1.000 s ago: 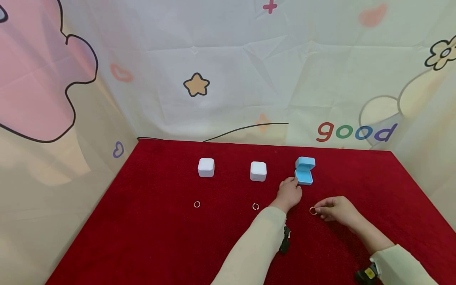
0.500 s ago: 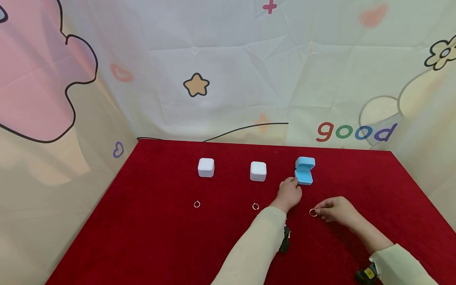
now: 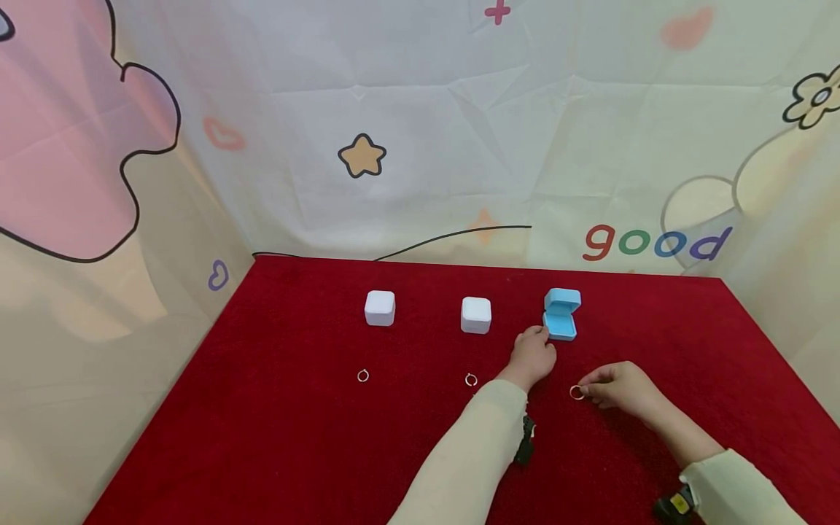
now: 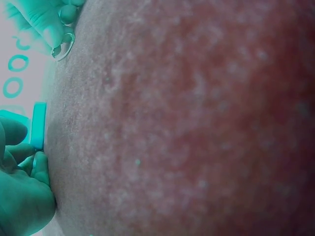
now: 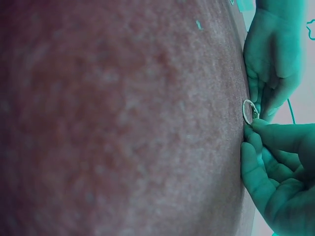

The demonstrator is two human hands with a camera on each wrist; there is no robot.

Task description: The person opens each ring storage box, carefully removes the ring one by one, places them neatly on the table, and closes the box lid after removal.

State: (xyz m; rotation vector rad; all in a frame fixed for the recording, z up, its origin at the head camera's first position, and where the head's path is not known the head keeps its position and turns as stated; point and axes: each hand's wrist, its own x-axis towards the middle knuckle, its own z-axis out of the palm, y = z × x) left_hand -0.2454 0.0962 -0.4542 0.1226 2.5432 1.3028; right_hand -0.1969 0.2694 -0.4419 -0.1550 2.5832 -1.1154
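In the head view my right hand (image 3: 625,388) pinches a thin gold ring (image 3: 577,392) between thumb and fingers, low over the red cloth. The right wrist view shows this ring (image 5: 248,112) upright at the fingertips. My left hand (image 3: 533,355) holds the near left corner of a light blue ring box (image 3: 560,327), whose lid is raised. In the left wrist view, fingers of the left hand (image 4: 24,187) meet the lower edge of the box (image 4: 38,125). One ring (image 3: 471,380) lies left of the left forearm, and another ring (image 3: 363,375) farther left.
Two white boxes, one in the middle (image 3: 475,315) and one farther left (image 3: 380,308), stand in a row with the blue one. Red cloth (image 3: 275,437) covers the table. A printed curtain (image 3: 433,146) hangs behind it and along its sides.
The ring in my right hand has dipped slightly toward the cloth, mostly in the first half second. My left hand and the blue ring box have stayed in place.
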